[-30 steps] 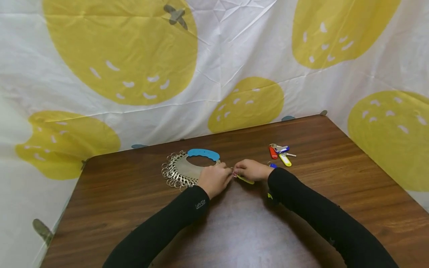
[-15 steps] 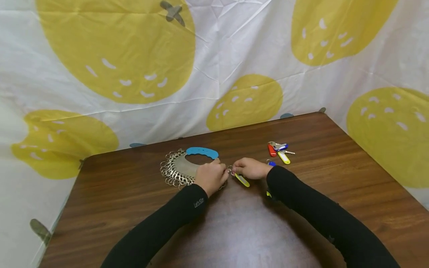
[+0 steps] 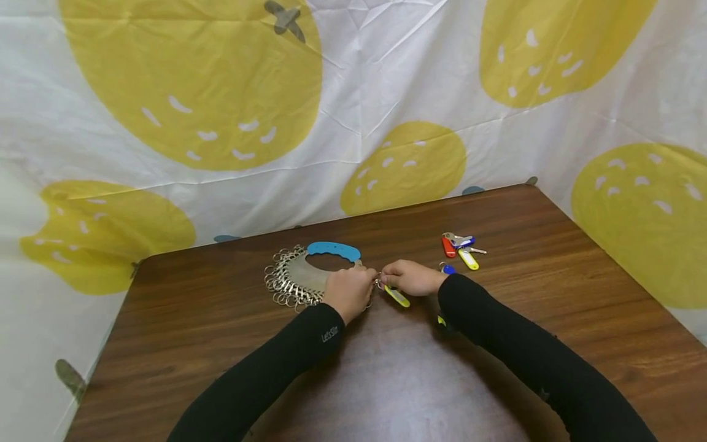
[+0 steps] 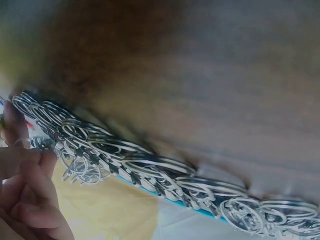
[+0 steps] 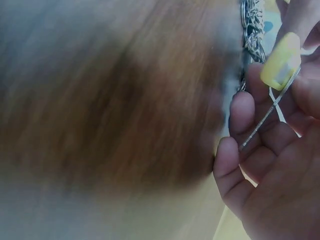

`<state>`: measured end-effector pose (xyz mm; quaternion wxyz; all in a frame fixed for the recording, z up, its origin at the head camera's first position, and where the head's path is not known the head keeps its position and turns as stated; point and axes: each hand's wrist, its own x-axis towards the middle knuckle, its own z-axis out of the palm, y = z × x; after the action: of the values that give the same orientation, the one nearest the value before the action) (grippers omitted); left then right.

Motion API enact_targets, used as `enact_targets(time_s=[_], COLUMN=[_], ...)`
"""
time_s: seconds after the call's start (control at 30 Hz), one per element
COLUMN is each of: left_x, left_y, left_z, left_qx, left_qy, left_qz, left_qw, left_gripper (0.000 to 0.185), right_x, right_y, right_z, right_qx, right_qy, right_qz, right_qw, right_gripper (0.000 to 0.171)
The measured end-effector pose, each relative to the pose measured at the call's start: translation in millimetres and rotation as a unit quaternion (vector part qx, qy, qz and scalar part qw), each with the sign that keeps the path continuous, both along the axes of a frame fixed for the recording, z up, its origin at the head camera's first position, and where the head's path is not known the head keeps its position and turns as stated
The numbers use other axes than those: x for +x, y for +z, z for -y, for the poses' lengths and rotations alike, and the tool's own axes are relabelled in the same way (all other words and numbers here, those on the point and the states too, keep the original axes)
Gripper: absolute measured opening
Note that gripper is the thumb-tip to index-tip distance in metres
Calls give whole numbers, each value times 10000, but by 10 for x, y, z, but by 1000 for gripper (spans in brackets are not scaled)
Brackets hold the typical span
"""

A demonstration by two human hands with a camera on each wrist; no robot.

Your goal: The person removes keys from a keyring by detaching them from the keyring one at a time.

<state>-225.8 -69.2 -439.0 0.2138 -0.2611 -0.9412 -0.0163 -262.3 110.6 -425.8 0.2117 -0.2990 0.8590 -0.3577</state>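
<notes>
A crescent-shaped metal key holder [image 3: 301, 273] with a blue grip [image 3: 334, 249] lies on the table, its outer edge lined with clips and rings. My left hand [image 3: 348, 293] is at its right end; in the left wrist view the fingertips [image 4: 47, 161] pinch a small clip [image 4: 42, 143] there. Close beside it, my right hand [image 3: 413, 277] pinches the ring end of a key tag. The yellow key tag [image 3: 396, 296] hangs below those fingers, and its key [image 5: 264, 116] crosses the palm in the right wrist view. The ring itself is mostly hidden by fingertips.
Beyond the right hand lie keys with a red tag [image 3: 448, 247], a blue tag [image 3: 466, 242] and a yellow tag [image 3: 469, 259]. Another blue tag [image 3: 448, 269] sits by the right wrist. A patterned cloth [image 3: 265, 202] hangs behind the brown table [image 3: 210, 319].
The yellow tag has swung down from lying near the right fingers to hanging below them. The right fingertips have come slightly closer to the left hand.
</notes>
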Motion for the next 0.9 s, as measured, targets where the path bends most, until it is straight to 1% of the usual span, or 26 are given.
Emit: enact_targets(time_s=[0.13, 0.27, 0.37, 0.47, 0.6, 0.67, 0.77, 0.9], left_x=[8, 14, 17, 14, 11, 12, 12, 13], left_y=[11, 18, 18, 5, -12, -11, -6, 15], left_z=[14, 36, 49, 52, 53, 57, 67, 76], left_qx=[2, 3, -10, -5, 30, 50, 122, 117], left_qy=[16, -33, -8, 116, 268, 267, 89, -355], left_qz=[67, 109, 68, -25, -42, -24, -95, -271], left_qw=[10000, 9999, 10000, 9999, 9996, 9996, 9998, 9989], left_gripper=[12, 17, 20, 24, 31, 25, 16, 15], right_x=[-2, -4, -10, -15, -12, 3, 25, 37], right_y=[5, 11, 9, -7, -25, -12, 15, 29], right_z=[26, 31, 24, 21, 25, 28, 34, 38], right_qx=[-31, 26, 73, 101, 118, 85, 8, -31], right_qy=[17, -111, -203, -244, -278, -265, -232, -206], right_qz=[-258, -435, -398, -267, -198, -223, -278, -341], right_qw=[9997, 9990, 9990, 9993, 9993, 9994, 9993, 9992], right_gripper=[23, 22, 22, 22, 22, 21, 21, 21])
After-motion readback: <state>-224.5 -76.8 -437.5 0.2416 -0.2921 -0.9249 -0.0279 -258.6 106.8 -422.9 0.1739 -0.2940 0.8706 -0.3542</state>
